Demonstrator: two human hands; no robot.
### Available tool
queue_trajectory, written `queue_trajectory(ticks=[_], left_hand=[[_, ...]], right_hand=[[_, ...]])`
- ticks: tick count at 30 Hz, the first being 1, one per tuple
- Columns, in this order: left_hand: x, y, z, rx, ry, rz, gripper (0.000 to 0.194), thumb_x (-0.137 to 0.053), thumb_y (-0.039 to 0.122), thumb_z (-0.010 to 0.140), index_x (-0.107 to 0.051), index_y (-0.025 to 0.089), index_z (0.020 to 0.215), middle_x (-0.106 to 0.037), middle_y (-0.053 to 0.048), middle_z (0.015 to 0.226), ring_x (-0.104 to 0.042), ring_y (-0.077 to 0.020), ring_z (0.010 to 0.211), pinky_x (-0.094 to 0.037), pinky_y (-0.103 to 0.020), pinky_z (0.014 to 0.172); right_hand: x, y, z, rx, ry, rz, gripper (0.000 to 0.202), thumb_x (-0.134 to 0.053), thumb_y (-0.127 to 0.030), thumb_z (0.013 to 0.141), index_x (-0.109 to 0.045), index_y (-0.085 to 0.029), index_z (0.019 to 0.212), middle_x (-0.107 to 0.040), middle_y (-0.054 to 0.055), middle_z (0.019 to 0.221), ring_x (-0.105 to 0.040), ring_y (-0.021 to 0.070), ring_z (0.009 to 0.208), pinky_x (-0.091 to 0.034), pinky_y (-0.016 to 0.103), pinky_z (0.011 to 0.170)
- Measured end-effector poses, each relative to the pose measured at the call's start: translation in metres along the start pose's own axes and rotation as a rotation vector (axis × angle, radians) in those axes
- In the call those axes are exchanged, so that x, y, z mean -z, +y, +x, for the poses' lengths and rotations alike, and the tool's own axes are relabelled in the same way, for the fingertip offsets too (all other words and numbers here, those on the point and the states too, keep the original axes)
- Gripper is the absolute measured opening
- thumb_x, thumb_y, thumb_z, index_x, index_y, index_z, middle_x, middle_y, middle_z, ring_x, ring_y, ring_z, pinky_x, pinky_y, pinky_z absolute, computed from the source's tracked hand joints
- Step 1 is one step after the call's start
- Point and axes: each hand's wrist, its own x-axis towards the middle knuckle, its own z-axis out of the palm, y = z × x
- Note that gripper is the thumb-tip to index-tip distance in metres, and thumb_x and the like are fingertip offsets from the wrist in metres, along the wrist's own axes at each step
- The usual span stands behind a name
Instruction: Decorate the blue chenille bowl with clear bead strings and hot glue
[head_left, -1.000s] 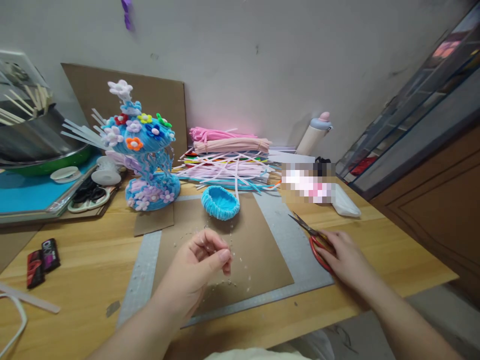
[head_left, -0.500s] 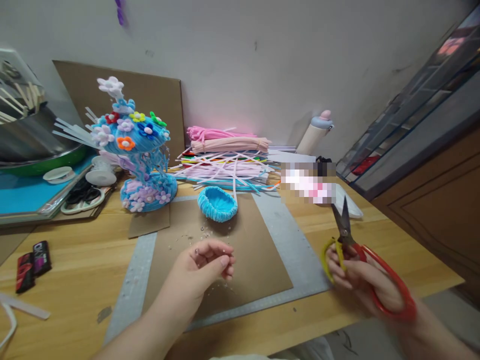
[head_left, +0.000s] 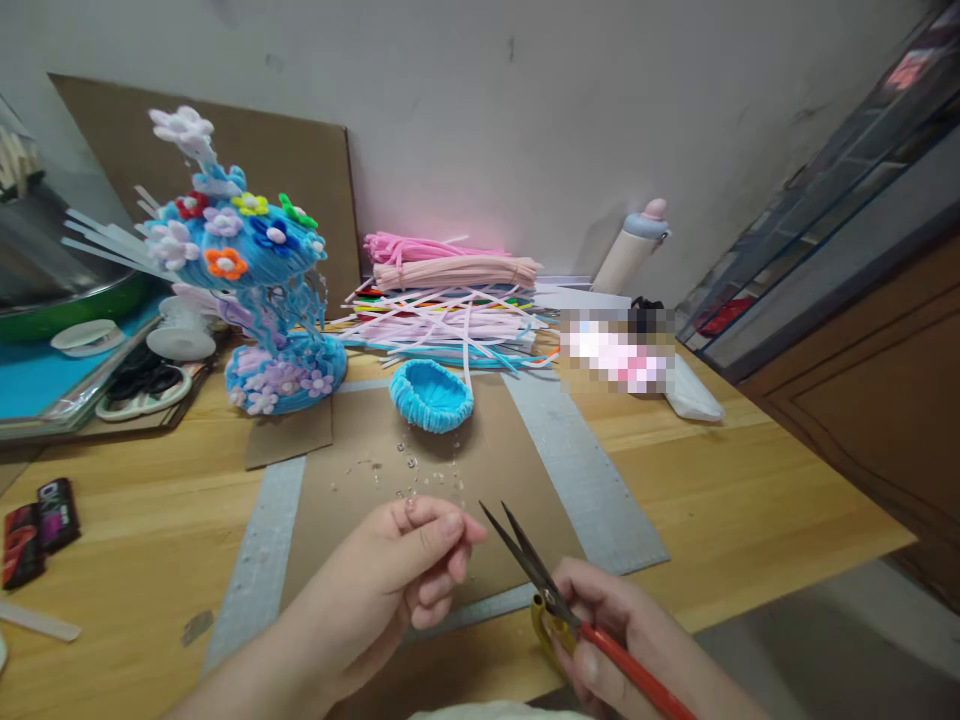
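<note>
My left hand [head_left: 420,555] is closed in a pinch over the cardboard sheet [head_left: 517,450]; whatever lies between thumb and finger is too small to make out. A pair of scissors [head_left: 551,590] with red and yellow handles is in my right hand [head_left: 615,630]. Its blades stand slightly apart, tips close to my left fingertips. Beyond my hands sits a fuzzy blue bowl-shaped piece [head_left: 431,400], hollow side up. Small clear beads [head_left: 411,462] lie scattered on the cardboard between it and my left hand.
A blue fuzzy model with colourful flowers [head_left: 240,240] stands at left. Bundled pipe cleaners [head_left: 450,320] lie by the wall, near a bottle [head_left: 630,245]. Under the cardboard is a grey mat [head_left: 592,480]. Black-and-white scissors [head_left: 142,390] and a spool [head_left: 180,335] rest farther left.
My right hand has brought the scissors leftward, from the right side of the table to beside my left fingertips. The blades are closer together. My left hand stays pinched; the view has shifted slightly.
</note>
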Motion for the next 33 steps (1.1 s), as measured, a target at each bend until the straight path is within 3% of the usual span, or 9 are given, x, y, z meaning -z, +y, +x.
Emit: queue_trajectory(ticks=[3,6,11,21,33], left_hand=[[0.002,0.003,-0.003,0.110,-0.083,-0.043,0.022,-0.071,0.032,0.073,-0.066,0.010,0.069,-0.046,0.004,0.048,-0.025,0.0003,0.038,-0.017,-0.012,0.034],[0.005,0.004,-0.003,0.167,-0.094,-0.074,0.020,-0.069,0.029,0.074,-0.063,0.011,0.065,-0.043,0.005,0.046,-0.020,0.0001,0.037,-0.013,-0.011,0.033],[0.007,0.003,-0.002,0.172,-0.081,-0.095,0.019,-0.066,0.026,0.075,-0.059,0.014,0.063,-0.042,0.006,0.044,-0.019,-0.0002,0.036,-0.011,-0.011,0.032],[0.009,-0.001,0.004,0.210,-0.062,-0.016,0.018,-0.060,0.028,0.079,-0.060,0.014,0.067,-0.041,0.007,0.043,-0.017,0.0001,0.033,-0.011,-0.011,0.030],[0.009,-0.006,0.010,0.234,-0.048,-0.011,0.018,-0.061,0.027,0.079,-0.060,0.014,0.068,-0.041,0.007,0.043,-0.017,0.0004,0.033,-0.011,-0.011,0.030]], right_hand=[[0.003,-0.001,0.002,-0.003,-0.047,0.029,0.053,-0.060,-0.067,0.070,-0.043,-0.019,0.082,-0.036,-0.008,0.055,-0.030,0.0043,0.045,-0.021,0.017,0.042],[0.005,-0.001,0.004,-0.012,-0.079,0.075,0.053,-0.064,-0.066,0.068,-0.044,-0.018,0.081,-0.035,-0.008,0.055,-0.026,0.0033,0.044,-0.019,0.018,0.041],[0.005,0.000,0.005,-0.027,-0.082,0.052,0.056,-0.069,-0.065,0.063,-0.044,-0.018,0.077,-0.030,-0.010,0.055,-0.020,0.0032,0.047,-0.014,0.019,0.043],[0.006,0.009,0.006,-0.044,-0.064,0.059,0.058,-0.074,-0.064,0.057,-0.043,-0.019,0.074,-0.030,-0.010,0.055,-0.020,0.0034,0.049,-0.014,0.020,0.044],[0.006,0.015,0.004,-0.027,-0.101,0.102,0.052,-0.068,-0.061,0.069,-0.041,-0.019,0.081,-0.033,-0.009,0.060,-0.023,0.0038,0.050,-0.016,0.019,0.045]])
